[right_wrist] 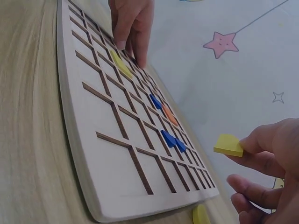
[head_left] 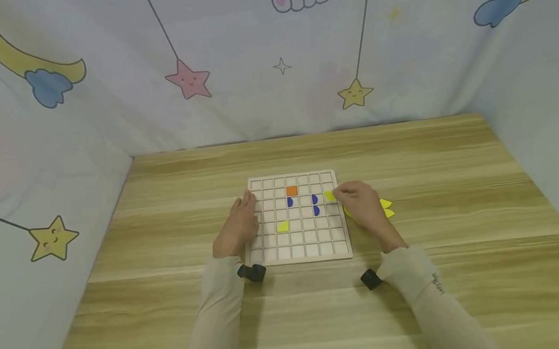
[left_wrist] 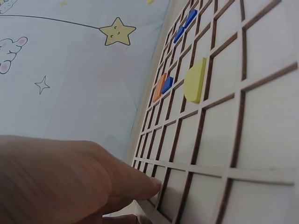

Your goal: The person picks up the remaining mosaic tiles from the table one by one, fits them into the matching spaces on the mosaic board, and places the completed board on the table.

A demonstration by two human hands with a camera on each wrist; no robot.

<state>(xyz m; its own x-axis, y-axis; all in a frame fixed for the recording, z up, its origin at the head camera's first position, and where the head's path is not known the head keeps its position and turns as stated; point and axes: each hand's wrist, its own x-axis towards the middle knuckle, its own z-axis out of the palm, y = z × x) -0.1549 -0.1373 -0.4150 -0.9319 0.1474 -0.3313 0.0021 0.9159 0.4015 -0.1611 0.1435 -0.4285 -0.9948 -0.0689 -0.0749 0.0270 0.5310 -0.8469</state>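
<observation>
A pale wooden grid board (head_left: 297, 248) lies on the table, its cells shown by raised strips. My left hand (head_left: 238, 223) rests on the board's left edge, fingertips over the rim. Between thumb and index finger, my right hand (head_left: 362, 206) pinches a yellow quarter-round tile (right_wrist: 228, 145) above the board's right side. In the grid sit an orange square tile (head_left: 291, 191), another yellow tile (head_left: 282, 226) with one rounded corner, and three blue half-round pieces, one blue piece (head_left: 290, 202) just below the orange tile and two stacked further right.
More yellow pieces (head_left: 386, 208) lie on the table right of the board, partly hidden behind my right hand. A wood-grain table (head_left: 166, 203) extends all around. Behind it hangs a pale cloth (head_left: 237, 107) printed with stars and moons.
</observation>
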